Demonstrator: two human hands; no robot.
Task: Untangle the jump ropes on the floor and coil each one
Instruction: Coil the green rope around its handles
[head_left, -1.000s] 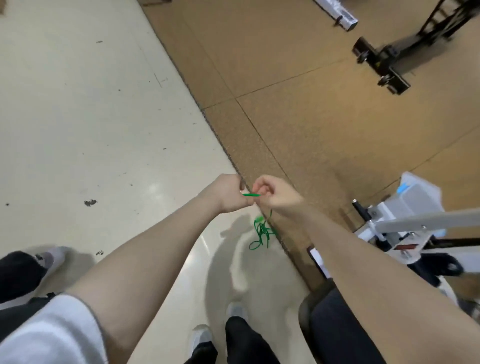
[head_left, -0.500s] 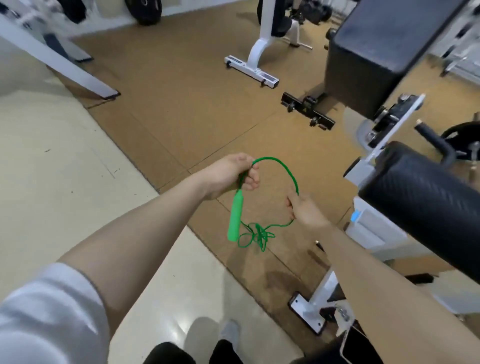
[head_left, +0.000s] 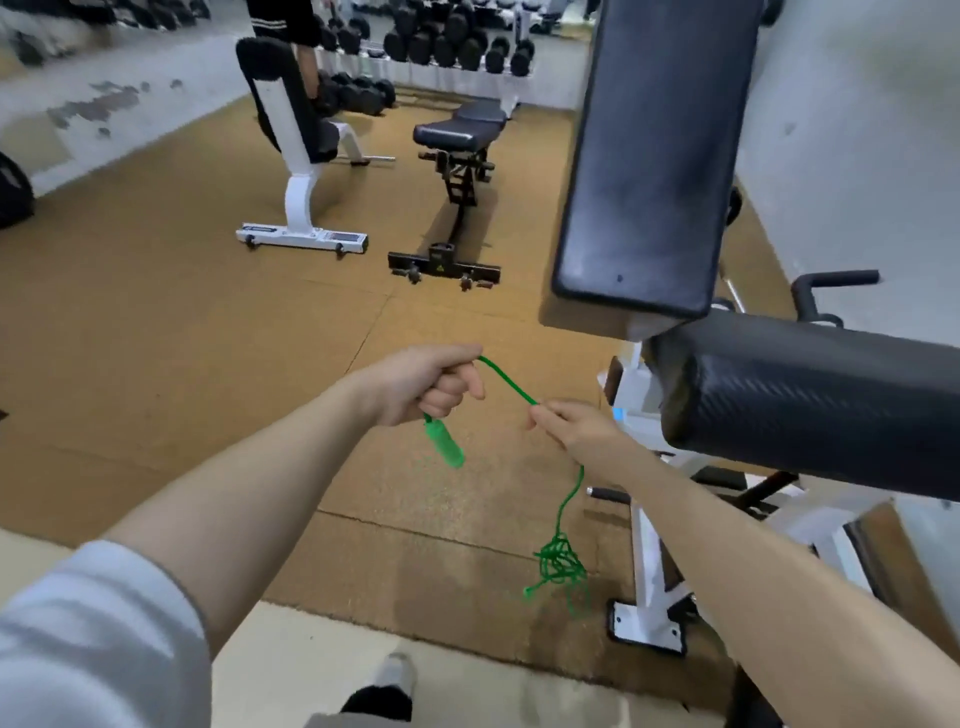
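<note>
A thin green jump rope (head_left: 509, 387) runs between my two hands at waist height. My left hand (head_left: 431, 382) grips the rope's green handle (head_left: 444, 444), which points down below the fist. My right hand (head_left: 574, 426) pinches the cord a short span away. Below my right hand the cord hangs down to a tangled green knot (head_left: 561, 564) that dangles above the brown mat. Only this one rope is in view.
A black padded bench back (head_left: 654, 156) and roller pad (head_left: 810, 400) on a white frame (head_left: 649, 587) stand close on my right. Two more benches (head_left: 301, 150) and a dumbbell rack (head_left: 441, 47) are farther ahead. Brown mat (head_left: 182, 322) lies ahead, cream floor (head_left: 467, 670) underfoot.
My view has tilted up from the floor to the gym. My hands have pulled apart, the loop between them has straightened, and the tangle now hangs lower, under my right hand.
</note>
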